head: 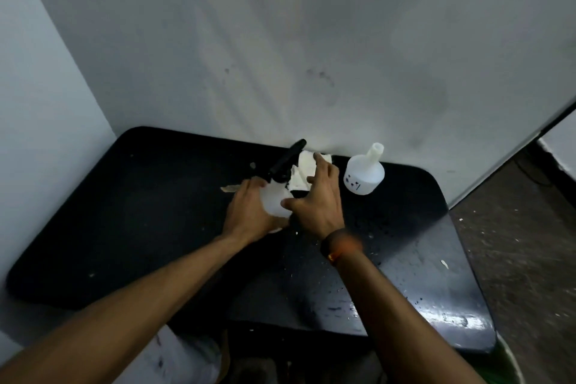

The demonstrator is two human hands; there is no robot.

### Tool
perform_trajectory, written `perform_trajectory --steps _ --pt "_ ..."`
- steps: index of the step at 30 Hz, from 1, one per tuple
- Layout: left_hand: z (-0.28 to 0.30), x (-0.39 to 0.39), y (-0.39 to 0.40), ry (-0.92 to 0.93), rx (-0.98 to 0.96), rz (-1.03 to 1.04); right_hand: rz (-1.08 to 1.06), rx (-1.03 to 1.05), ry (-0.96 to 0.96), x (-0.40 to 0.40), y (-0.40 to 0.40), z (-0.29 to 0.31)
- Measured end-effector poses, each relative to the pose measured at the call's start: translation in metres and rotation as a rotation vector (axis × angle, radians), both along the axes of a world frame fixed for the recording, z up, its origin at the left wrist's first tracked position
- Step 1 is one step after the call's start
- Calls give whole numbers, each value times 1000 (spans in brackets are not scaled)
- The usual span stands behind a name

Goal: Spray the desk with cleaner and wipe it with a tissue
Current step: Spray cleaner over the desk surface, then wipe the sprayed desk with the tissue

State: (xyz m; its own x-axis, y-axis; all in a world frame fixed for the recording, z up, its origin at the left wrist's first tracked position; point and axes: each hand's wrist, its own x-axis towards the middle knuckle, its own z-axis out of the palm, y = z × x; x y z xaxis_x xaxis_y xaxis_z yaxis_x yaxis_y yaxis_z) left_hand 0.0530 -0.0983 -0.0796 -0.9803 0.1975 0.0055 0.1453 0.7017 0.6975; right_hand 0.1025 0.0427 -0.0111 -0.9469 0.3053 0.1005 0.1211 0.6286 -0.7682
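Note:
My left hand [249,212] is wrapped around a white spray bottle [273,200] with a black trigger head [285,162], near the middle back of the black desk [124,212]. Just right of it, my right hand [318,199] hovers with fingers spread, reaching over a white tissue roll [307,170] that stands by the wall behind the sprayer. Whether its fingers touch the tissue is unclear. Wet droplets [358,259] shine on the desk's right part.
A second white bottle [364,173] with a narrow neck stands at the back right. A scrap of torn paper [229,188] lies left of the sprayer. The wall [280,56] runs right behind the desk, and bare floor [530,259] lies to the right.

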Motion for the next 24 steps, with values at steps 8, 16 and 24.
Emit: perform_trajectory --steps 8,16,24 --pt "7 -79 -21 34 10 119 -52 280 -248 -5 46 -21" --pt "6 -123 -27 -52 111 110 -148 222 -275 -17 62 -37" --pt "-19 -94 -28 -180 219 437 -53 278 -288 -42 58 -58"
